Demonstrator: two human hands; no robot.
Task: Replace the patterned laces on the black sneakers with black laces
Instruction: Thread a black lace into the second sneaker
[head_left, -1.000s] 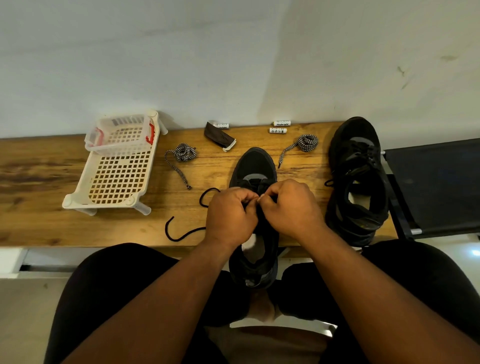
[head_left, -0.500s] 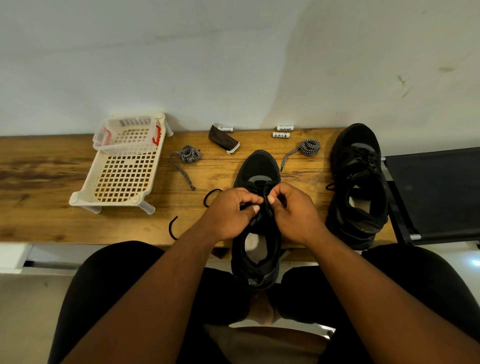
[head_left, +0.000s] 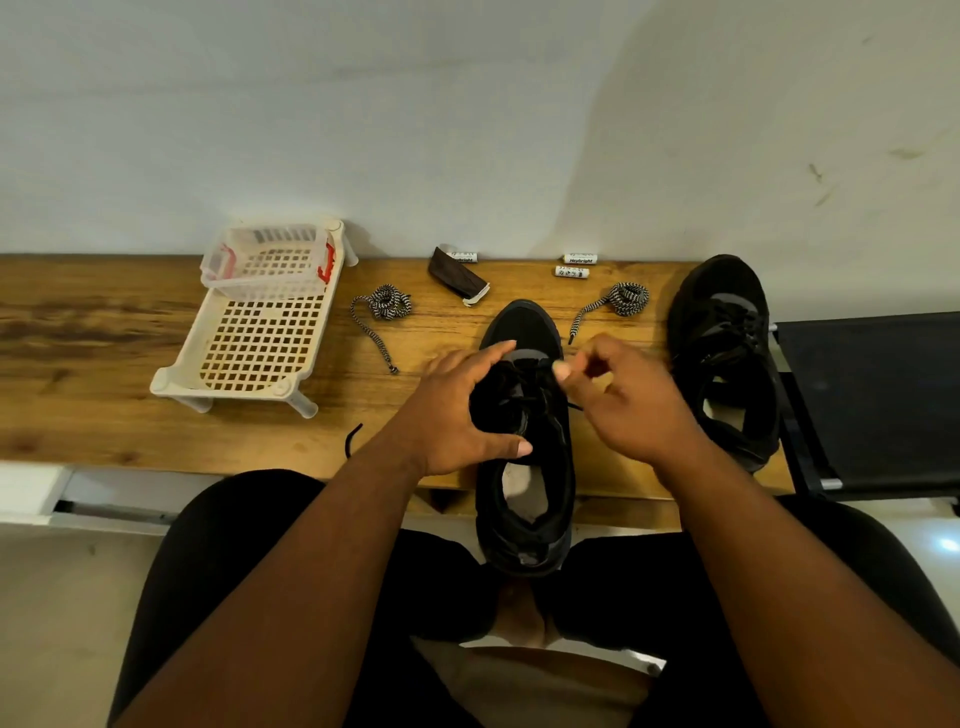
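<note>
Wooden tabletop (head_left: 104, 332) across the middle of the frame, against a pale wall. Cream plastic basket (head_left: 260, 338) at left centre. Two black sneakers: one (head_left: 524, 499) in the centre with heel over the near edge, another (head_left: 727, 358) at right, already laced black. Left hand (head_left: 457, 410) on the centre sneaker's left side, grip apart with fingers spread. Right hand (head_left: 628, 400) just right of it, grip curled together (cannot tell whether on the black lace (head_left: 353, 439)). Two patterned laces coiled: one (head_left: 384, 306) left of centre, another (head_left: 623, 299) right of centre.
</note>
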